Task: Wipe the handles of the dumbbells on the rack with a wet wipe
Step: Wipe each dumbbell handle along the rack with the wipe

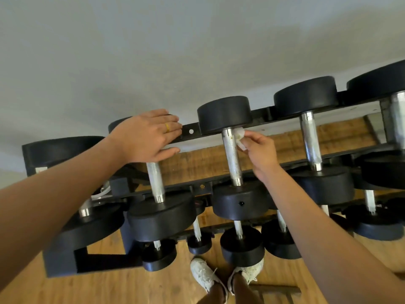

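Observation:
A black tiered rack [190, 131] holds several black dumbbells with chrome handles. My right hand [259, 151] pinches a small white wet wipe [239, 138] against the upper right side of the middle dumbbell's handle [231, 156] on the top tier. My left hand [149, 136], a gold ring on one finger, rests flat with straight fingers on the far weight of the dumbbell to the left, covering the top of its handle [154, 178]. More handles stand to the right [310, 139].
Lower tiers carry smaller dumbbells [241, 244]. A grey wall [153, 51] rises behind the rack. A wooden floor [109, 288] lies below, with my white shoes [205, 274] close to the rack's front. The rack's black side frame [72, 257] stands at the left.

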